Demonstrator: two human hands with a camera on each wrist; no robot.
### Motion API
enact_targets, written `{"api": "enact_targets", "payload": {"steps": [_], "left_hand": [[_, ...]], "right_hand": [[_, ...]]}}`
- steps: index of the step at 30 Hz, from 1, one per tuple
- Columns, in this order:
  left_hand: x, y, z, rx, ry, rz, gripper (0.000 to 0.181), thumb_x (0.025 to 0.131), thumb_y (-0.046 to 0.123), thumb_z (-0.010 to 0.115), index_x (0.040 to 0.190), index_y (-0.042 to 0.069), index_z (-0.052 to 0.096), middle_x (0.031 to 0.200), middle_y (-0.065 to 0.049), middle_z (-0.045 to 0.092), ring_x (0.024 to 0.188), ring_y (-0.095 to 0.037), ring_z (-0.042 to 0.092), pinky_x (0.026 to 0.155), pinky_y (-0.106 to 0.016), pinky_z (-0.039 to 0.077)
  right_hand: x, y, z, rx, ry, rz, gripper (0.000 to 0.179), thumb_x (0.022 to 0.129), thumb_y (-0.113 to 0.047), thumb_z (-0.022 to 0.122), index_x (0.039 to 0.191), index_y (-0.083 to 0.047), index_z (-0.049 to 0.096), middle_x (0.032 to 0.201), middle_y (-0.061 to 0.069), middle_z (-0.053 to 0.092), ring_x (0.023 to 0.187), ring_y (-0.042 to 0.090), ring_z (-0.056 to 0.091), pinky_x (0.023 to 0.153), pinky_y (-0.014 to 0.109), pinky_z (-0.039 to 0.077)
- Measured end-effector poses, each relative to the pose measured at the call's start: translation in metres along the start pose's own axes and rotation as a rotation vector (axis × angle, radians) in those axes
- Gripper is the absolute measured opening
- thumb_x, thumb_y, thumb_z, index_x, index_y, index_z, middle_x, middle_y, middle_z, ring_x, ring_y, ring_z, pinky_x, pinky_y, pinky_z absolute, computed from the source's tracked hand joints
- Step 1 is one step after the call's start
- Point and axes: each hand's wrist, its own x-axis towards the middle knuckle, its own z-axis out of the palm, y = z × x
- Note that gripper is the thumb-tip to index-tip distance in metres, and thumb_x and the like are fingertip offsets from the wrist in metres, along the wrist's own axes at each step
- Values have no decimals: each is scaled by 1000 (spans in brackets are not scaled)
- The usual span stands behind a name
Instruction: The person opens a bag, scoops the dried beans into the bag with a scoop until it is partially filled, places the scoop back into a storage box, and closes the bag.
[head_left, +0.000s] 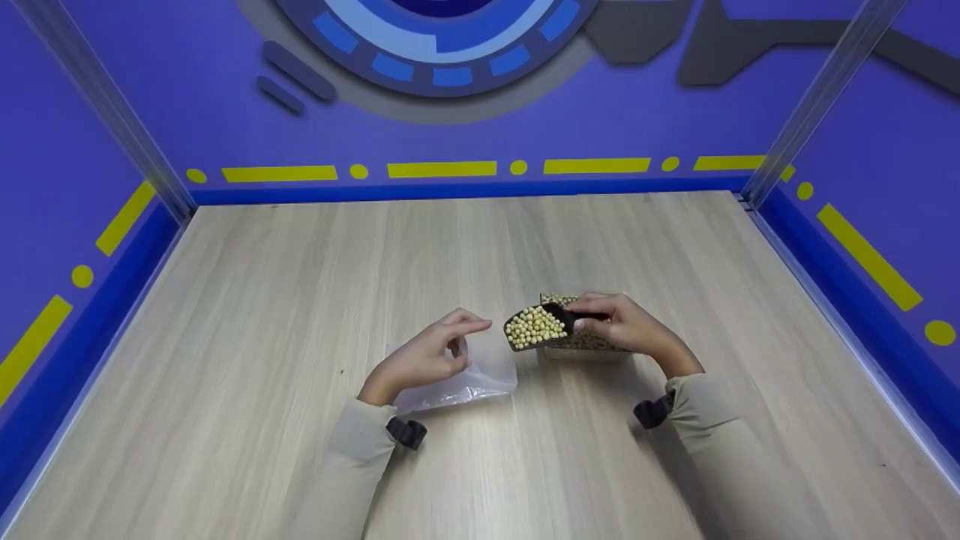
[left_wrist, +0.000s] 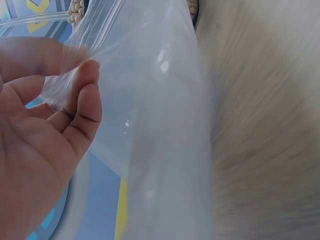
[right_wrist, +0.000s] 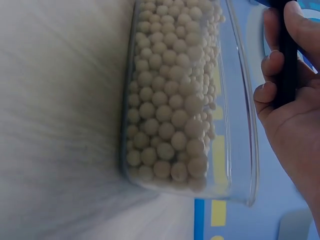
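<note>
My right hand (head_left: 621, 322) grips a black scoop (head_left: 572, 318) by its handle. Round, pale yellow beans (head_left: 534, 328) that look like soybeans fill the scoop. Behind and below it stands a clear plastic container (right_wrist: 252, 150), holding many more of these beans. To the left, my left hand (head_left: 429, 356) pinches the edge of a clear plastic bag (head_left: 480, 381) between thumb and fingers. The left wrist view shows the bag's film (left_wrist: 165, 125) hanging down from that pinch. The scoop's front edge is just right of the left fingertips, above the bag's right side.
A wood-grain table (head_left: 285, 300) lies beneath everything. Blue-purple panels (head_left: 187, 97) with yellow markings enclose its back and both sides. A tiny dark speck (head_left: 342, 371) shows on the table left of the left hand.
</note>
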Motion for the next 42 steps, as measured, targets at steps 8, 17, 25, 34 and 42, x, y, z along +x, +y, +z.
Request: {"api": "enact_targets", "payload": {"steps": [8, 17, 25, 34, 42], "left_hand": [[-1, 0, 0, -9, 1, -18, 50, 84, -11, 48, 134, -6, 52, 127, -19, 52, 84, -14, 54, 76, -23, 50], [-1, 1, -1, -28, 5, -17, 51, 82, -12, 49, 133, -6, 51, 128, -21, 52, 81, -9, 51, 77, -23, 50], [-2, 3, -2, -78, -7, -18, 53, 82, -13, 48, 134, -6, 50, 129, -20, 51, 83, -16, 54, 77, -23, 49], [-2, 0, -4, -124, -12, -52, 55, 81, -11, 49, 135, -6, 50, 131, -18, 51, 81, -12, 51, 75, -20, 46], [-3, 1, -5, -166, -8, -82, 54, 82, -9, 48, 136, -5, 50, 133, -15, 50, 79, -9, 48, 74, -20, 44]], "right_hand": [[5, -5, 7, 10, -34, 48, 27, 91, -8, 63, 116, 2, 68, 112, 18, 67, 104, 9, 58, 89, 19, 45], [9, -9, 13, -20, -65, 85, 28, 92, -10, 62, 117, 0, 68, 116, 17, 66, 109, 22, 59, 92, 22, 45], [11, -12, 14, -53, -91, 84, 29, 91, -9, 62, 117, 2, 67, 117, 18, 66, 110, 28, 58, 93, 29, 46], [13, -14, 12, -97, -84, 95, 29, 90, -10, 62, 118, -2, 68, 115, 15, 67, 108, 26, 59, 93, 31, 46], [17, -21, 10, -175, -98, 39, 30, 91, -11, 63, 118, 0, 68, 114, 16, 67, 109, 31, 61, 94, 43, 47]]}}
